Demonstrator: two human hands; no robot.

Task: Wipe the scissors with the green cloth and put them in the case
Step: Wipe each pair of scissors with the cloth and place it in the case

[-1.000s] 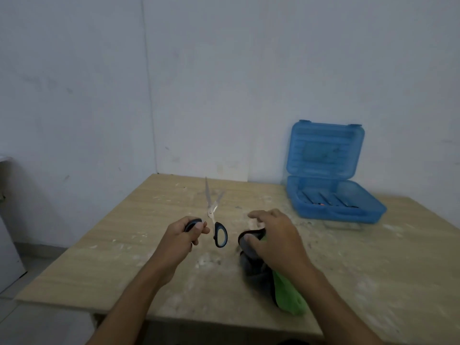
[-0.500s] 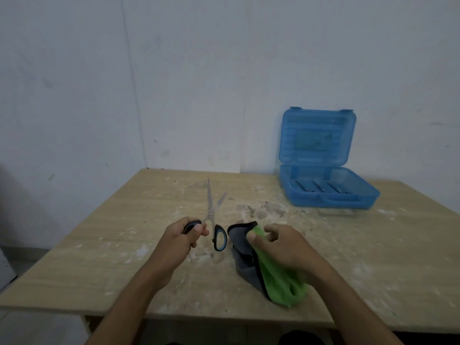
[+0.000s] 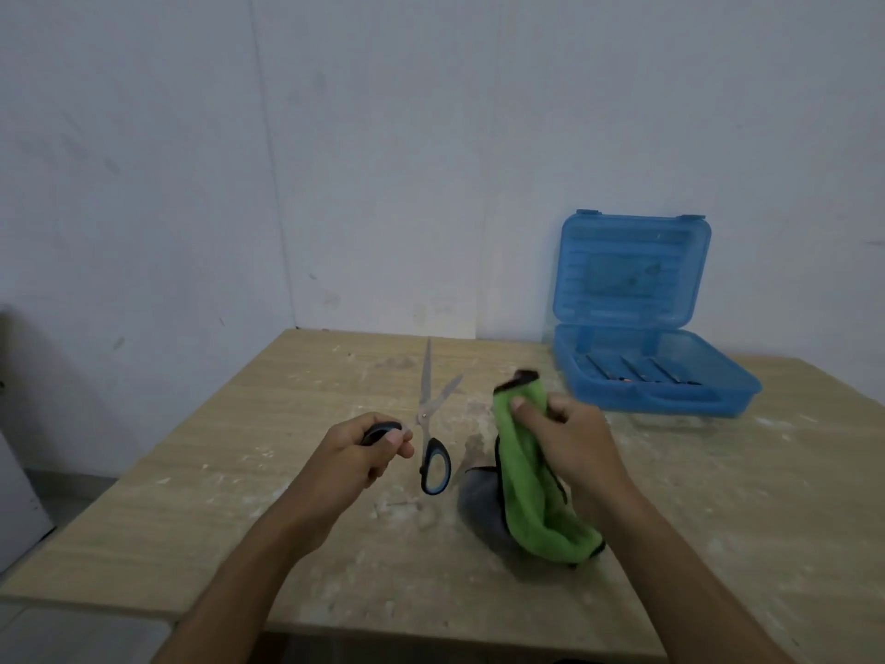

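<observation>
Steel scissors point(image 3: 433, 424) point away, left hand point(image 3: 357, 455) gripping; right hand point(image 3: 570, 445) seemingly clutches cloth point(image 3: 531, 491).

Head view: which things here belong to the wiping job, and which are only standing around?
Belong to the job:
- scissors, blades apart, one handle held by the left hand
- green cloth, gripped by the right hand
- blue case, lid open, at the table's far right

Only around:
- wooden table, dusty
- white wall
</observation>
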